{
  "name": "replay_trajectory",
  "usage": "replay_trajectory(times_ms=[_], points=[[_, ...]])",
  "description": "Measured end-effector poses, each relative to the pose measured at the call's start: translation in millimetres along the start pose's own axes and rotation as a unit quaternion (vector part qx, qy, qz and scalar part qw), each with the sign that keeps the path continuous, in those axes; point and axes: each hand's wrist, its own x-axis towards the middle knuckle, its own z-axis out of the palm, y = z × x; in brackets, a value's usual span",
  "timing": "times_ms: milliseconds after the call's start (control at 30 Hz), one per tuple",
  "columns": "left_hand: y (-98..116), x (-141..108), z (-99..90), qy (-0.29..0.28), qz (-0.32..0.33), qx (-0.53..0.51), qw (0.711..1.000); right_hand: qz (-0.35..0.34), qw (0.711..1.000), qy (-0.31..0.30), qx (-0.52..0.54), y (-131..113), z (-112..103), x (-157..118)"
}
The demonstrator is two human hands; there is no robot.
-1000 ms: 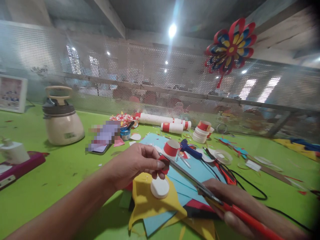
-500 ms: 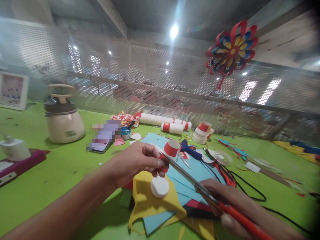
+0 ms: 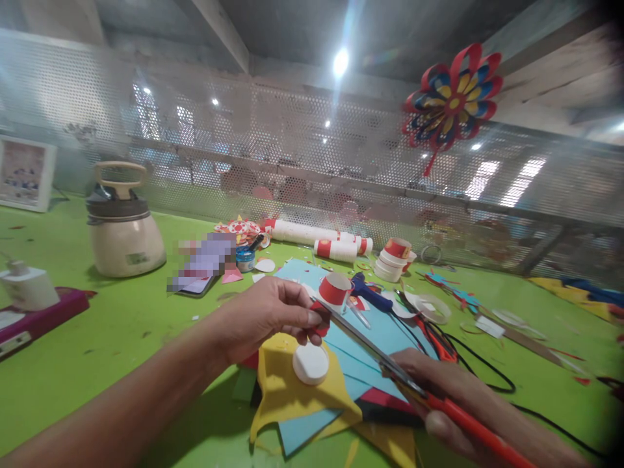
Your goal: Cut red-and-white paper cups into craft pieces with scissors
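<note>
Between its thumb and fingers, my left hand [image 3: 277,315] pinches a small red piece [image 3: 322,320], just above a white round disc [image 3: 311,363] on yellow sheet material [image 3: 287,403]. My right hand [image 3: 439,390] is closed around long scissors with red handles [image 3: 468,426]. The metal blades reach up and left, and their tips meet the red piece at my left fingertips. Right behind the tips stands a red and white paper cup piece [image 3: 335,288], on light blue sheets [image 3: 361,364].
A blue glue gun [image 3: 373,294] with a black cable lies behind my right hand. Farther back are paper cup stacks [image 3: 336,250], a blue jar [image 3: 245,259] and a phone [image 3: 202,266]. A beige kettle [image 3: 127,240] and purple power strip [image 3: 43,322] stand left.
Both hands, the red piece and the scissors hold almost the same pose. The camera view has shifted very slightly.
</note>
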Motion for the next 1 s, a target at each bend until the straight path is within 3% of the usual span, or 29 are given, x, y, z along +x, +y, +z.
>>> replay_trajectory(times_ms=[400, 633, 800, 1000], points=[[-0.7, 0.3, -2.0, -0.012, 0.001, -0.004, 1.0, -0.007, 0.998, -0.036, 0.047, 3.0, 2.1, -2.8], [0.0, 0.5, 0.5, -0.006, 0.001, -0.006, 1.0, -0.036, 0.996, -0.085, 0.015, -0.7, -4.8, 4.6], [-1.7, 1.0, -1.3, -0.006, 0.004, -0.005, 1.0, -0.004, 0.999, -0.042, 0.012, -2.8, -2.8, 2.6], [-1.5, 1.0, -1.2, -0.002, 0.005, 0.0, 1.0, -0.017, 0.998, -0.048, -0.025, 2.8, -3.9, -0.2]])
